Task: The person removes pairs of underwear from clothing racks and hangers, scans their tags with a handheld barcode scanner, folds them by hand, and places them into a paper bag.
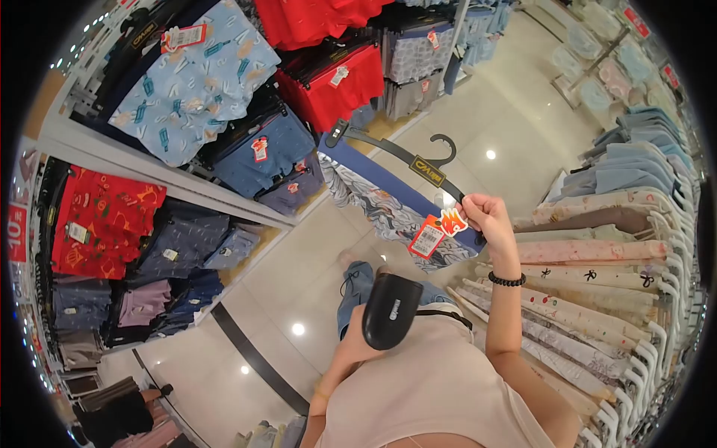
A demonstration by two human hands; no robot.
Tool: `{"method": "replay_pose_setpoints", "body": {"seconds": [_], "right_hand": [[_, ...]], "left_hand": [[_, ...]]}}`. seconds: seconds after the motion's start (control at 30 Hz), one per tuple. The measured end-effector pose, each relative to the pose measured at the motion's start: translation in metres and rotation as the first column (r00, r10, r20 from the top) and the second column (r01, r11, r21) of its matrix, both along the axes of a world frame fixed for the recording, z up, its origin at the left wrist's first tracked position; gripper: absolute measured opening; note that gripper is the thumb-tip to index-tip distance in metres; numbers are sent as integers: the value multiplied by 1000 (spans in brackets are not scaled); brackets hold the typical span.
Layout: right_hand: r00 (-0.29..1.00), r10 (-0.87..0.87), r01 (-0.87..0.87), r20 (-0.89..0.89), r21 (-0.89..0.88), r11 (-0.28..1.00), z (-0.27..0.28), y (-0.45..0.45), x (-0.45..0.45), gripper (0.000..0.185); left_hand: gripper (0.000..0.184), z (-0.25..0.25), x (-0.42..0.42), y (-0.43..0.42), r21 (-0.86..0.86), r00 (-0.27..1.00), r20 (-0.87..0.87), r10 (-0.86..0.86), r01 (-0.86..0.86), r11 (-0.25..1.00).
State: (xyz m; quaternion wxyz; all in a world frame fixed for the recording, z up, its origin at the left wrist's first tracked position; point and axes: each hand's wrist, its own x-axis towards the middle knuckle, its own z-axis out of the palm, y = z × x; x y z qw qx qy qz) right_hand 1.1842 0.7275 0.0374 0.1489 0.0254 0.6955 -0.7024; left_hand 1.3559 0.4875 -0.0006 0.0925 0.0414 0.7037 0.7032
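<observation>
A person's left hand [357,336] grasps a black plastic handheld scanner [390,310]; right-hand fingers [482,216] pinch a black plastic hanger [428,171] bearing blue-waistbanded, grey-patterned shorts [381,201] over glossy pale floor tiles [272,299], between pastel hanging garments [567,310] and white-framed racks [172,173] of shorts.

Racked shorts [198,82] hang left of the hanger [428,170], garments [586,302] right.

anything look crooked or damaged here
Nothing looks plainly damaged or spilled. The hanger with the patterned shorts is askew, sloping down toward the right hand, but that is probably just how it is being held.
</observation>
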Motion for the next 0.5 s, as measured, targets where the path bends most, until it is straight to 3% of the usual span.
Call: {"method": "replay_pose_setpoints", "body": {"seconds": [0.07,0.13,0.17,0.2,0.33,0.4,0.5], "right_hand": [[999,49,-48,-23,40,998,4,2,5,21],[991,122,-115,-59,112,987,15,3,14,20],[985,165,-159,-40,123,980,18,4,19,20],[978,206,-202,-19,135,970,21,7,24,19],[952,293,-303,92,123,945,20,2,42,18],[962,260,-266,84,68,962,11,-8,42,17],[972,219,-222,83,24,975,-3,-24,31,17]], "left_hand": [[44,-52,27,-15,-100,974,-159,159,-176,979],[43,-31,25,-24,-64,947,-174,271,-286,956],[42,6,11,-27,13,948,-101,302,-302,953],[42,3,8,-39,-50,903,-202,379,-396,917],[37,3,2,-66,-162,922,-230,311,-351,922],[31,11,-5,-66,-215,942,-238,235,-287,934],[39,-17,-8,-67,-280,949,-214,234,-289,916]]}}
